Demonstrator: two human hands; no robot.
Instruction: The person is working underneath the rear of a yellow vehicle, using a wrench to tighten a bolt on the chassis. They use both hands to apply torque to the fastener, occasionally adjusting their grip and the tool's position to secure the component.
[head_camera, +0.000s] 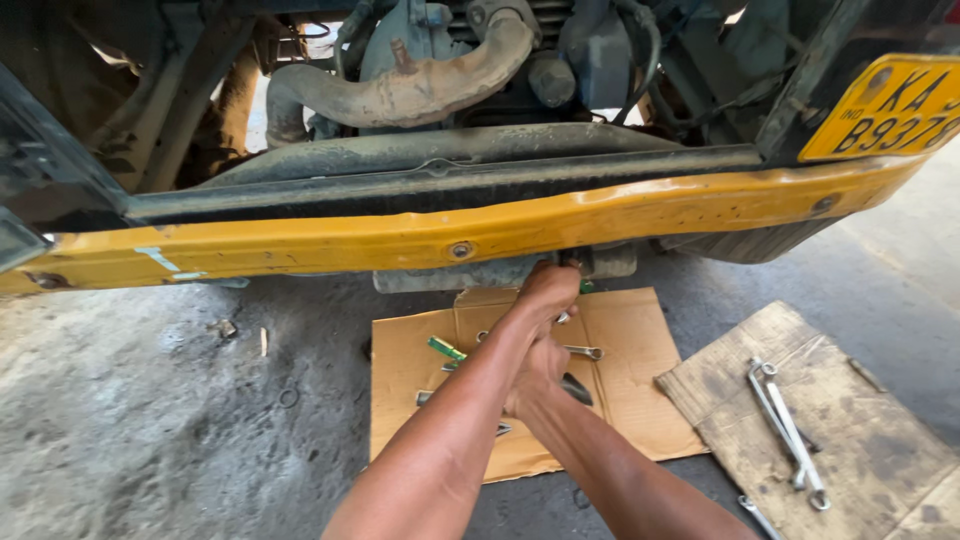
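The left hand (548, 290) reaches up under the yellow bumper bar (480, 232) of the vehicle, its grip curled shut around something at the bottom of the grey metal housing (500, 272) just below the bar; what it pinches is hidden by the knuckles, though a small bit of bright metal shows beneath the fingers. The right hand (538, 375) sits lower, crossing under the left forearm, its grip folded around a dark tool (577, 389) whose blunt end pokes out to the right of the fist.

Both hands hang over a sheet of tan cardboard (640, 400) lying on the concrete floor (150, 420). On the cardboard, near its middle, lies a green-handled screwdriver (447, 349) to the left of the arms, and a shiny spanner (583, 351) just right of them. Another metal piece peeks out at the cardboard's left part, partly hidden by the forearm.

To the right, well apart from the hands, a worn wooden board (870, 440) rests on the floor at an angle. Several long ring spanners (785, 425) lie bunched together near its centre, and one more spanner (755, 513) lies on the floor off its lower left edge.

Above the bumper bar a rusty exhaust pipe (400, 95) curves across the engine parts, and a yellow number plate (890, 108) hangs at the upper right.
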